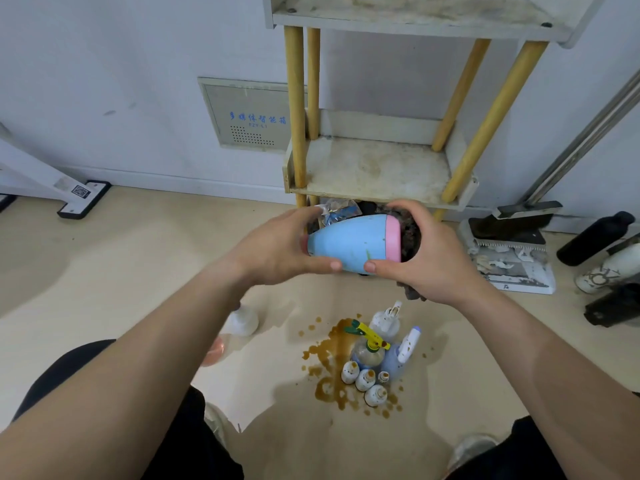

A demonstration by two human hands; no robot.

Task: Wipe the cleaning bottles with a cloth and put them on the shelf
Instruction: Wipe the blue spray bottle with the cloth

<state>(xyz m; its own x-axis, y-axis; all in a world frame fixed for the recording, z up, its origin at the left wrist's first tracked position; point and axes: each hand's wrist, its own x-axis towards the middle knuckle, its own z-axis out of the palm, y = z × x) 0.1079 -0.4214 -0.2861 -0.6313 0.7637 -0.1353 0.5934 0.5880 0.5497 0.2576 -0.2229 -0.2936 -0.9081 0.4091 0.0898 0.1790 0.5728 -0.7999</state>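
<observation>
Just in front of the shelf's lower board, at mid-frame, I log the following.

1. Blue bottle [349,242], pink base. It is held on its side above the floor, neck to the left and base to the right. I judge it is laid flat so the base and flanks are easy to reach with the wipe.

2. Left hand [277,251]. Fingers and thumb are curled round the narrow neck end. It serves as the anchor, I reckon, so the bottle cannot turn away under rubbing.

3. Right hand [429,258]. It is curled over the pink end, thumb along the near side of the body, with a dark cloth [410,230] bunched between palm and base. The cloth touches the base, so I take the wiping step as in hand, not finished.

4. Shelf [374,168]. A pale, stained board on yellow dowel legs, just beyond the hands. It is the destination, near enough that a short reach forward should seat the bottle.

5. Floor bottles [370,358]. A tight group of small bottles and sprayers near me, standing in a brown spill [329,355], several spattered. I judge these await their turn.

6. Dustpan [512,258], right, against the wall.

Caution: the smooth body is gripped only at its ends, so it may slip.
</observation>
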